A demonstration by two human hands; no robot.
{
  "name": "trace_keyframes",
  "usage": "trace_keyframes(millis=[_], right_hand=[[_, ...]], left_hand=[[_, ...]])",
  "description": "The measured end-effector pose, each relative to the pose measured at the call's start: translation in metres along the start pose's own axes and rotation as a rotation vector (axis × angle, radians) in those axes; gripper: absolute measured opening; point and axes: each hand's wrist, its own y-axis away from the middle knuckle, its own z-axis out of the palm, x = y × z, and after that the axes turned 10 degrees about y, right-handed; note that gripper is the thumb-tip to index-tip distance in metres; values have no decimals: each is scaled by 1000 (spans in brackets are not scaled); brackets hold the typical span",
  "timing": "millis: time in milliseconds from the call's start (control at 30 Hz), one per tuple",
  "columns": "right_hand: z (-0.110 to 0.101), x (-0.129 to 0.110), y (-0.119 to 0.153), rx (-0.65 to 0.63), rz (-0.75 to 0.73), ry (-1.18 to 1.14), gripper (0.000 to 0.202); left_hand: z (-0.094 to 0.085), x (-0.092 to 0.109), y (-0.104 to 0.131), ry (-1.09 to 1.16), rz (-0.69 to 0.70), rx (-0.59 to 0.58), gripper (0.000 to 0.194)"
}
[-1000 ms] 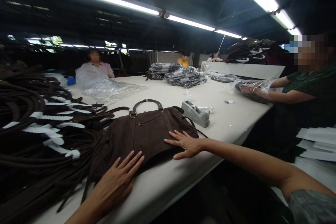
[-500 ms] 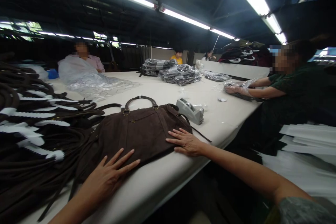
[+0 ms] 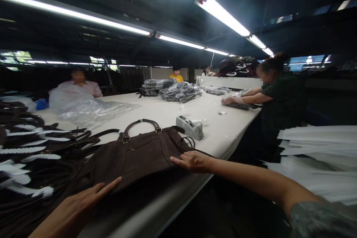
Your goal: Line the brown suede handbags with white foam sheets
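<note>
A dark brown suede bag with two loop handles lies on the white table in front of me. Its near edge looks raised off the surface, with a dark shadow under it. My left hand holds the bag's near left edge, index finger stretched along it. My right hand grips the near right corner, fingers curled around the edge.
A heap of dark straps and bags with white wrapped handles fills the left. A grey tape dispenser sits just beyond the bag. Bagged stacks and clear plastic lie farther back. People work along the table; white sheets are stacked at right.
Both hands slid from flat on top of the bag toward me to its near edge and took hold; that edge has come up. My view has turned right and dropped.
</note>
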Motion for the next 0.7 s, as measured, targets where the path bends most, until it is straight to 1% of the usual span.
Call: trace_keyframes(millis=[33, 100, 167, 233, 300, 367, 433, 500, 567, 633, 700], right_hand=[[-5, -6, 5, 19, -22, -15, 59], [-14, -17, 14, 32, -41, -71, 62], [-23, -25, 20, -5, -27, -168, 65], [-34, -29, 17, -84, 10, -308, 65], [-47, -32, 5, -188, 63, -479, 62], [-59, -38, -21, -262, 98, -648, 61], [-67, -48, -54, -253, 107, -763, 62], [-66, -63, -89, -180, 114, -786, 63], [-57, -79, -115, -103, 135, -728, 64], [-44, -92, -126, -51, 168, -661, 64], [-33, -97, -125, -27, 224, -616, 64]], left_hand=[[4, -3, 6, -25, -1, -40, 65], [10, 3, 15, -140, 27, -113, 68], [14, 21, 15, -254, 114, -137, 74], [16, 42, 7, -311, 221, -132, 78], [19, 58, -2, -337, 253, -105, 83], [22, 67, -9, -341, 236, -108, 87], [25, 71, -11, -350, 190, -152, 89], [27, 73, -11, -372, 142, -220, 88], [27, 72, -10, -382, 115, -274, 85], [30, 67, -8, -356, 120, -281, 83], [36, 55, -5, -308, 148, -246, 86]])
